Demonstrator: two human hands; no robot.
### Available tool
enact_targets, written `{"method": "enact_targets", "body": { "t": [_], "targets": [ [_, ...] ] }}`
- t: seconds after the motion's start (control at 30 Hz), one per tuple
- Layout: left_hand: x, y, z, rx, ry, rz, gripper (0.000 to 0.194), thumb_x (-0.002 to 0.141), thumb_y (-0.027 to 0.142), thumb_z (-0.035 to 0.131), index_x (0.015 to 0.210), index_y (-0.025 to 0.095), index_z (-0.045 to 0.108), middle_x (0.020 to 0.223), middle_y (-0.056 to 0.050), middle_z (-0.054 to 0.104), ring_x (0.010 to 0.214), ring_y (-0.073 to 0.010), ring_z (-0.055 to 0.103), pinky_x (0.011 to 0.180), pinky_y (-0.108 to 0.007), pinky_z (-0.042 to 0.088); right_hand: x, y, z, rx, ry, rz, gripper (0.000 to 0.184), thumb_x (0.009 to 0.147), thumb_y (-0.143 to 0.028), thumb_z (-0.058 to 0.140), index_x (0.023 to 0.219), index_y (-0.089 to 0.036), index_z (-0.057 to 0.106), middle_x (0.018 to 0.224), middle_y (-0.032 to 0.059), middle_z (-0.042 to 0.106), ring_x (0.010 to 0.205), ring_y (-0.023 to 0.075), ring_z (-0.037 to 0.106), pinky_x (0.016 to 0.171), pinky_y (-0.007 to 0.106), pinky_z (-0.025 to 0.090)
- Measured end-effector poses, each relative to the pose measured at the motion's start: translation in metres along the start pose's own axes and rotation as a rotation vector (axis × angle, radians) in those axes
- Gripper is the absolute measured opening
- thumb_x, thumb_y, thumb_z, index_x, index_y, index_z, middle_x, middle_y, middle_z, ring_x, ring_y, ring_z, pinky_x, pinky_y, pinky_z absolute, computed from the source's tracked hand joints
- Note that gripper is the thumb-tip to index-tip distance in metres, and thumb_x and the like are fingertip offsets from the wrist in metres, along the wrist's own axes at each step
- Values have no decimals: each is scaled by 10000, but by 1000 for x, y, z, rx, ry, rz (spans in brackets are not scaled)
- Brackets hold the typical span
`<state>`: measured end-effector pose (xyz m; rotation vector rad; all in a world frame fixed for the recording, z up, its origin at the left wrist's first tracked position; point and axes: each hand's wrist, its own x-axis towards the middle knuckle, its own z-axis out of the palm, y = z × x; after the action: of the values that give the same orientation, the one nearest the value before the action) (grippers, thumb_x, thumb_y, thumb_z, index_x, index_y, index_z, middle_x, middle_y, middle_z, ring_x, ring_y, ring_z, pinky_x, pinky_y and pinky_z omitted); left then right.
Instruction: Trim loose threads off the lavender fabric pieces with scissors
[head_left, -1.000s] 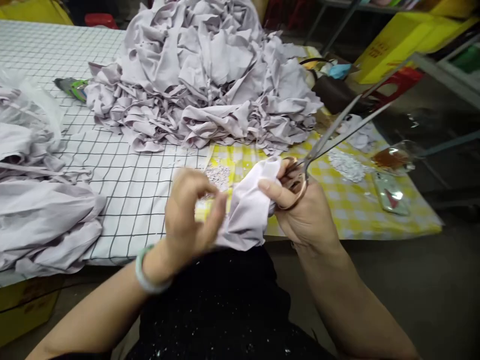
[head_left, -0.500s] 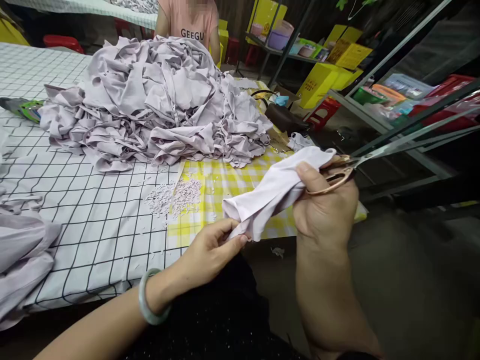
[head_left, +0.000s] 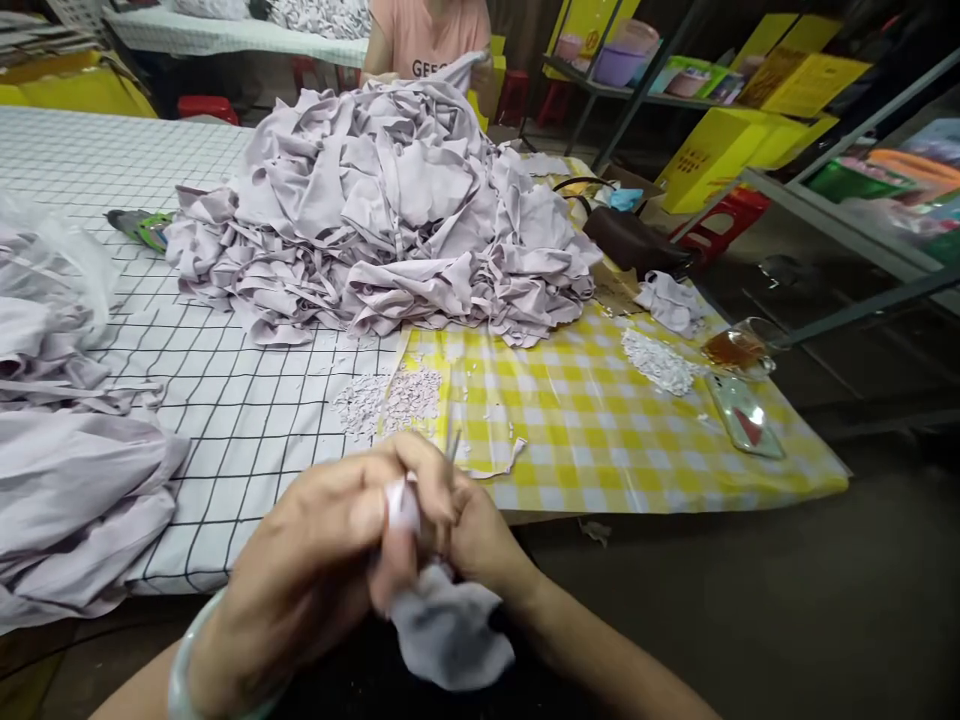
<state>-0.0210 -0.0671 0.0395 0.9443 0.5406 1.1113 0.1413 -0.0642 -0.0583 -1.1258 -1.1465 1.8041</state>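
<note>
Close to my body, my left hand (head_left: 322,540) pinches a light lilac-grey cloth piece (head_left: 454,635), which hangs below the fingers. My right hand (head_left: 484,535) is right beside it, partly hidden behind the left fingers. A thin metal blade of the scissors (head_left: 453,445) points up from between the hands; their handles are out of sight. Beyond lies a big heap of the same cloth (head_left: 375,200). Small cloth snippets (head_left: 390,400) are scattered on the table in front of the heap, and a cut strip (head_left: 517,455) lies near my right hand.
More cloth (head_left: 75,510) lies at the left by a clear plastic bag (head_left: 75,260). On the yellow checked cover (head_left: 585,440) are a glass of brown drink (head_left: 739,350), a phone (head_left: 746,415) and white bits (head_left: 660,362). A person (head_left: 427,40) sits across the heap; shelves stand right.
Both hands have moved left and closer together, near my body. The cloth, stretched out before, is now bunched at the fingers. The scissors have swung from pointing right to pointing up. The view has turned right.
</note>
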Motion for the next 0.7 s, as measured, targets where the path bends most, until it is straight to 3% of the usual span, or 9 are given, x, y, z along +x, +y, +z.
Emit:
{"method": "enact_targets", "body": {
  "t": [0.1, 0.17, 0.2, 0.27, 0.33, 0.47, 0.53, 0.63, 0.7],
  "targets": [
    [16, -26, -20, 13, 302, 63, 270, 935, 283, 608, 725, 134, 688, 929, -40, 510, 515, -29, 353, 436, -201, 324, 20, 10, -3, -86, 174, -139, 357, 753, -437, 801, 933, -243, 561, 852, 7, 625, 819, 193, 638, 808, 352, 548],
    [22, -41, -33, 81, 398, 64, 258, 933, 267, 596, 740, 126, 694, 1009, -47, 494, 529, -17, 361, 433, -198, 295, 28, 6, -11, -177, 287, -297, 365, 737, -407, 833, 898, -240, 552, 937, 26, 630, 931, 212, 633, 905, 378, 520],
    [23, -47, -37, 116, 414, 56, 268, 942, 266, 585, 740, 126, 692, 1020, -50, 492, 542, -21, 376, 441, -200, 306, 30, 3, -13, -187, 258, -331, 382, 719, -389, 854, 898, -239, 552, 979, 34, 634, 972, 220, 628, 925, 381, 510],
    [23, -55, -42, 177, 407, 53, 279, 959, 269, 571, 748, 132, 692, 1015, -60, 503, 590, -46, 428, 486, -213, 376, 33, 1, -7, -119, 106, -289, 405, 708, -389, 870, 921, -239, 560, 987, 35, 637, 954, 216, 629, 888, 369, 520],
    [23, -59, -44, 206, 383, 59, 282, 972, 281, 564, 768, 139, 696, 1035, -79, 523, 649, -78, 490, 557, -245, 453, 33, 5, 7, -17, 4, -166, 394, 737, -438, 846, 904, -238, 550, 880, 10, 611, 812, 182, 617, 769, 329, 532],
    [24, -61, -52, 203, 383, 29, 280, 990, 291, 536, 791, 146, 669, 1085, -88, 524, 594, -70, 474, 522, -275, 444, 34, 14, 22, -13, -17, -36, 437, 765, -543, 801, 828, -237, 494, 731, -28, 531, 636, 138, 531, 621, 280, 483],
    [24, -64, -57, 336, 401, 71, 287, 1004, 279, 513, 792, 158, 664, 1015, -75, 522, 675, -109, 497, 581, -289, 464, 36, 10, 11, -171, 0, -86, 454, 756, -579, 797, 831, -233, 513, 756, -12, 553, 672, 155, 543, 641, 290, 477],
    [26, -67, -62, 613, 378, 207, 259, 1020, 245, 495, 835, 187, 668, 950, -72, 521, 949, -197, 514, 799, -345, 489, 41, -8, -16, -551, 30, -250, 475, 744, -634, 780, 799, -215, 562, 808, 34, 589, 769, 201, 565, 702, 324, 469],
    [27, -69, -63, 716, 331, 267, 242, 1033, 221, 463, 883, 202, 651, 969, -73, 522, 1012, -213, 489, 877, -376, 473, 45, -20, -30, -760, 4, -335, 499, 759, -661, 751, 716, -206, 548, 752, 35, 577, 722, 194, 542, 669, 323, 437]
  ]
}}
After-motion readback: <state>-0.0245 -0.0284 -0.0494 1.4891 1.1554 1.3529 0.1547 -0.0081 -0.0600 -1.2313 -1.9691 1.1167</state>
